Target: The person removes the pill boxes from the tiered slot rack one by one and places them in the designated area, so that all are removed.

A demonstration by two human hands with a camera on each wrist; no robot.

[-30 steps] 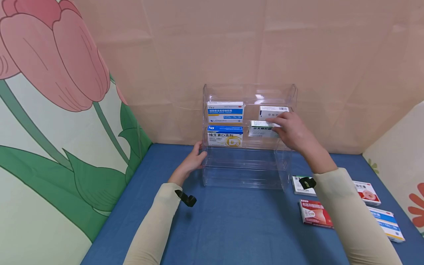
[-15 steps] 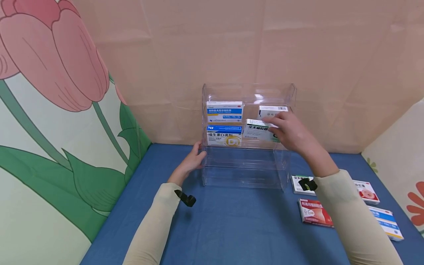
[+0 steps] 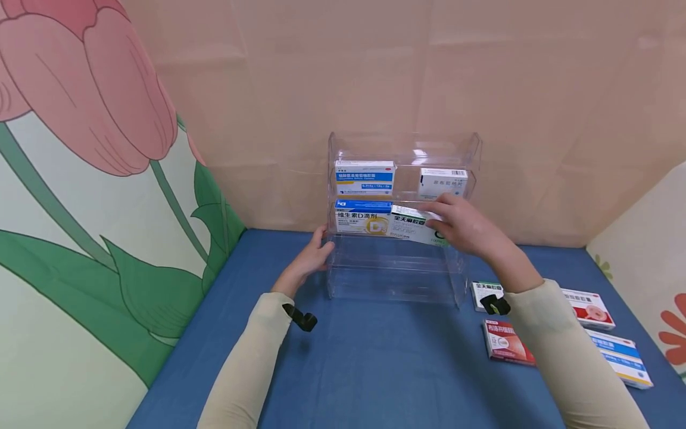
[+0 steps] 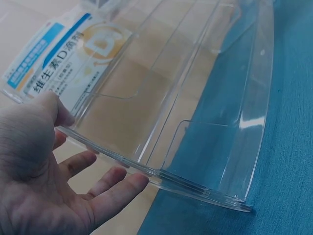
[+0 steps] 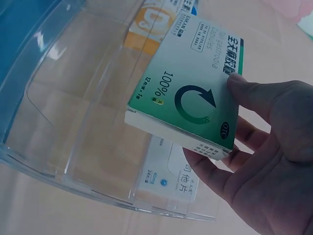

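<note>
A clear acrylic tiered display rack (image 3: 396,262) stands on the blue cloth. My left hand (image 3: 309,257) holds its left side panel, thumb at the front edge and fingers outside, as the left wrist view shows. My right hand (image 3: 465,225) pinches a green-and-white medicine box (image 5: 190,83) between thumb and fingers. That box tilts in front of the second tier, its left end beside a vitamin D drops box (image 3: 363,218). Above on the upper tier sit a blue-and-white medicine box (image 3: 364,179) at left and a white tablet box (image 3: 442,182) at right.
On the cloth at right lie a green-and-white box (image 3: 486,293), a red box (image 3: 508,342), a red-and-white box (image 3: 592,308) and a blue-and-white box (image 3: 621,360), some partly covered by the right sleeve. A beige backdrop (image 3: 278,119) rises behind the rack.
My right hand has brought the green-and-white box left and down along the second tier, up to the vitamin D drops box, its face turning into view. The left hand stays on the rack.
</note>
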